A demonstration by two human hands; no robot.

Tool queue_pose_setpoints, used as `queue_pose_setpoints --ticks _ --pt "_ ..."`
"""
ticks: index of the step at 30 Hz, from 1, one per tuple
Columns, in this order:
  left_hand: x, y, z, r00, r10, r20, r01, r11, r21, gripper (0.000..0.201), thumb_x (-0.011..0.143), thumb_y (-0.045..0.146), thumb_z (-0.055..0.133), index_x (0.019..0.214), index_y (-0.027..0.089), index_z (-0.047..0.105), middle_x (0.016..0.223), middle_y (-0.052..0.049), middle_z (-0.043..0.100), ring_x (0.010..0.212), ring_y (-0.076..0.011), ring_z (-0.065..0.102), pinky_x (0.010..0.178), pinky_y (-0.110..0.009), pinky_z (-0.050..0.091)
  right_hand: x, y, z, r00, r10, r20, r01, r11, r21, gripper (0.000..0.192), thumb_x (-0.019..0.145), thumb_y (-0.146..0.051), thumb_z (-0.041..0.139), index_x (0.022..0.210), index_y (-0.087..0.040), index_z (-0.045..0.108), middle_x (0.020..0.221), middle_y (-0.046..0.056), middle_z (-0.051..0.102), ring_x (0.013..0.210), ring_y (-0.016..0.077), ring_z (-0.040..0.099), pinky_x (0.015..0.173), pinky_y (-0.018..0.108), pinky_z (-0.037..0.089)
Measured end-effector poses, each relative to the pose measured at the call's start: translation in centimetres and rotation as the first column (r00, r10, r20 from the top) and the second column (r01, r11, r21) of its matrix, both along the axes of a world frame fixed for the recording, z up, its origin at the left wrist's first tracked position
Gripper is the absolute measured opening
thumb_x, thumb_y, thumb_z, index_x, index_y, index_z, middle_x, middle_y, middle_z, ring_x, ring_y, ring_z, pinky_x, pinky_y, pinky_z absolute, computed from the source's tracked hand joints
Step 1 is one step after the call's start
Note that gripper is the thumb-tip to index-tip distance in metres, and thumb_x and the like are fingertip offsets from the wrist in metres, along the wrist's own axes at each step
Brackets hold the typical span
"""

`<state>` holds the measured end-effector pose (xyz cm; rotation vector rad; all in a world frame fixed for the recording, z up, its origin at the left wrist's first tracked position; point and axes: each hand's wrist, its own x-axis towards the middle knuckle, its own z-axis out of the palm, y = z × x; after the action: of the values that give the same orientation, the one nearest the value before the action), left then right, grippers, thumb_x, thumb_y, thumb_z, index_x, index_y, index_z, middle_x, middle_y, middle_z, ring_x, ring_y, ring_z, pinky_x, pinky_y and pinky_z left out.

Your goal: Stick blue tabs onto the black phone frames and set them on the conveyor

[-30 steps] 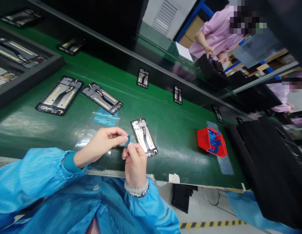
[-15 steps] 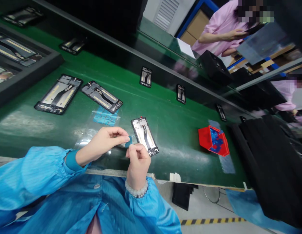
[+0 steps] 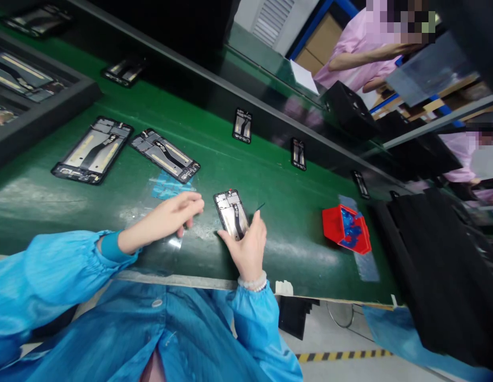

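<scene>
Lying on the green table [image 3: 294, 212] are three phone frames near the hands and one red box [image 3: 345, 229]. The right hand [image 3: 246, 244] holds one phone frame [image 3: 231, 214], fingers around it. The left hand [image 3: 175, 215] lies flat, fingers loose and holding nothing.

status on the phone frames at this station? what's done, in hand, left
Done, apparently: three frames lie farther along the green belt; whether they carry pads can't be told. In hand: the right hand rests on the nearest frame, a thin strip at its fingertips; the left hand lies on the clear sheet of blue pads. Left: two frames wait beside the sheet.
</scene>
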<state>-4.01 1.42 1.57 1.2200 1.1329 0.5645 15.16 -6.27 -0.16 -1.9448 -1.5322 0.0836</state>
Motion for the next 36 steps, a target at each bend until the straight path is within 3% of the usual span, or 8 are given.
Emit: queue_pose_setpoints --ticks 3,5,7,11,13,17,22,36 --pt "0.7 -0.5 -0.8 0.991 -0.104 0.087 0.106 0.994 -0.030 0.060 0.079 0.048 0.059 0.127 0.014 0.048 0.102 -0.011 0.068 0.081 -0.0220 0.067 0.066 -0.034 0.057 -0.9 -0.8 -0.4 0.996 0.018 -0.093 -0.028 0.994 -0.105 0.091 0.070 -0.042 0.068 0.142 -0.007 0.026 0.119 0.022 0.055 0.112 0.0317 0.049 0.095 0.050 0.042" --pt "1.2 -0.8 -1.0 0.985 -0.092 0.145 0.075 0.990 0.117 0.055 0.081 0.042 0.058 0.128 0.016 0.048 0.113 -0.010 0.066 0.098 -0.0239 0.064 0.084 -0.037 0.054 -2.4 -1.8 0.0 0.973 0.052 -0.227 -0.074 0.993 -0.090 0.092 0.071 -0.037 0.068 0.144 -0.010 0.020 0.121 0.019 0.055 0.112 0.0279 0.052 0.095 0.046 0.043" --pt "1.2 -0.9 -0.8 0.987 -0.069 0.144 0.032 0.970 0.240 0.048 0.085 0.037 0.054 0.128 0.016 0.049 0.120 -0.010 0.063 0.108 -0.0242 0.060 0.093 -0.037 0.049 -3.4 -2.6 0.7 0.936 0.082 -0.342 -0.095 0.995 -0.022 0.084 0.072 -0.037 0.069 0.142 -0.015 0.028 0.127 0.018 0.052 0.116 0.0261 0.051 0.098 0.045 0.042" --pt "0.7 -0.9 -0.5 0.982 -0.130 0.135 0.091 0.961 0.261 0.046 0.089 0.032 0.048 0.133 0.016 0.047 0.118 -0.009 0.065 0.103 -0.0233 0.062 0.088 -0.033 0.052 -2.9 -1.8 2.2 0.813 0.060 -0.580 -0.023 0.997 0.071 0.020 0.081 -0.034 0.061 0.094 -0.020 0.064 0.133 0.012 0.052 0.125 0.0244 0.048 0.104 0.046 0.036" --pt "0.5 -1.0 -0.6 0.979 -0.160 0.126 0.123 0.959 0.256 0.050 0.089 0.033 0.049 0.137 0.018 0.044 0.113 -0.006 0.068 0.102 -0.0237 0.063 0.086 -0.033 0.053 -2.3 -0.4 2.7 0.748 0.064 -0.661 -0.064 0.998 0.024 0.017 0.083 -0.033 0.059 0.075 -0.019 0.064 0.131 0.011 0.055 0.124 0.0239 0.050 0.104 0.046 0.035" --pt "0.4 -1.2 -1.0 0.986 -0.165 0.020 0.150 0.935 0.320 0.055 0.089 0.036 0.050 0.141 0.019 0.042 0.117 -0.005 0.067 0.116 -0.0258 0.057 0.096 -0.035 0.048 -2.5 1.7 2.8 0.757 0.113 -0.643 -0.156 0.988 -0.010 0.015 0.080 -0.029 0.062 0.069 -0.018 0.065 0.126 0.011 0.059 0.124 0.0232 0.049 0.103 0.044 0.035" --pt "0.2 -1.0 -0.7 0.983 -0.175 -0.052 0.181 0.901 0.393 0.053 0.090 0.035 0.046 0.141 0.019 0.042 0.142 -0.004 0.049 0.127 -0.0230 0.048 0.107 -0.031 0.037 -3.1 2.3 2.6 0.799 0.143 -0.583 -0.161 0.987 0.022 0.016 0.078 -0.027 0.064 0.064 -0.019 0.064 0.117 0.008 0.063 0.118 0.0218 0.052 0.100 0.041 0.037" --pt "0.2 -0.9 -0.3 0.981 -0.173 -0.089 0.195 0.892 0.408 0.051 0.089 0.033 0.044 0.137 0.017 0.048 0.139 -0.003 0.051 0.124 -0.0206 0.052 0.106 -0.030 0.039 -2.8 2.5 2.7 0.806 0.137 -0.576 -0.162 0.987 0.007 0.017 0.077 -0.026 0.065 0.061 -0.020 0.064 0.107 0.006 0.065 0.108 0.0206 0.055 0.097 0.041 0.039"
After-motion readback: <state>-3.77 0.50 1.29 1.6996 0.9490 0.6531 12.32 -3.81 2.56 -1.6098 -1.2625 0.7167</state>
